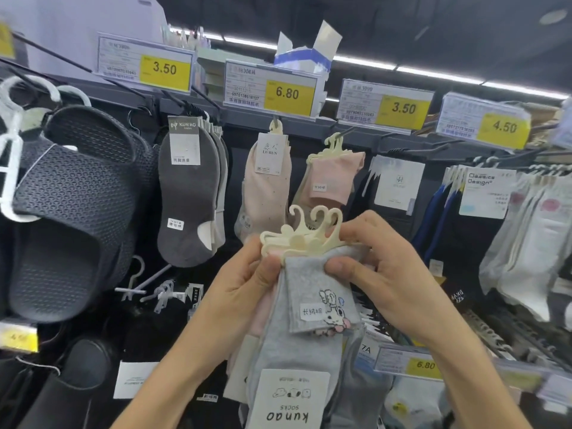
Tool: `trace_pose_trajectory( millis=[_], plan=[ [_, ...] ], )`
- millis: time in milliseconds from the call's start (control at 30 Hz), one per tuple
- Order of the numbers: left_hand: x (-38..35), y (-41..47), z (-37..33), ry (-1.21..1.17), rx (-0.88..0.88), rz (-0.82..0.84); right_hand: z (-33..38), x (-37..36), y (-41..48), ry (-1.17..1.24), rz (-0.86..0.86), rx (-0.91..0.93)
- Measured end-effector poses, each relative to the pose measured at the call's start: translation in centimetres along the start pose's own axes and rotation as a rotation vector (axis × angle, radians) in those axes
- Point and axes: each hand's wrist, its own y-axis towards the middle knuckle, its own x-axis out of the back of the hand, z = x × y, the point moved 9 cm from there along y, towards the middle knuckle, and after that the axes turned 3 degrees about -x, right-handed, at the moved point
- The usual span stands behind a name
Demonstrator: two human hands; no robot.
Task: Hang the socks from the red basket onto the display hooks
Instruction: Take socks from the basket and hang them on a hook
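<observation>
Grey cartoon-print cotton socks (pixel 309 292), bundled: being pinched at the cuffs by left hand (pixel 241 283) and right hand (pixel 390 274), below the rack's hooks. Cream plastic hangers (pixel 306 235), bunched: probably best being separated singly before being lifted onto the black wire hook (pixel 347 131) bearing pink socks (pixel 337 178).

Dark slipper (pixel 77 212) hanging far left; yellow 6.80 price tag (pixel 288 93) upper centre; light strip (pixel 439 75) above.

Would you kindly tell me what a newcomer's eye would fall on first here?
Centre frame, the left hand and right hand pinch a bunch of grey socks on cream hangers. Above runs a row of yellow price tags, and a big dark slipper hangs far left.
</observation>
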Motion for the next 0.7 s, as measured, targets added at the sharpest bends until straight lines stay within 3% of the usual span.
trace_pose_trajectory(
  millis=[200,433,567,700],
  plan=[
    [0.7,0.0,0.7,-0.069,0.07,-0.058,-0.3,-0.5,0.2,0.28,0.057,-0.035],
    [4.3,-0.8,0.9,-0.052,0.086,-0.261,-4.1,3.9,1.9,0.66,-0.278,-0.173],
    [5.0,-0.9,0.4,-0.059,0.05,-0.309,-7.4,6.4,4.8,0.593,-0.537,-0.284],
    [5.4,-0.9,0.4,-0.034,0.076,-0.315,-8.5,7.1,8.5,0.361,-0.598,-0.296]
  ],
)
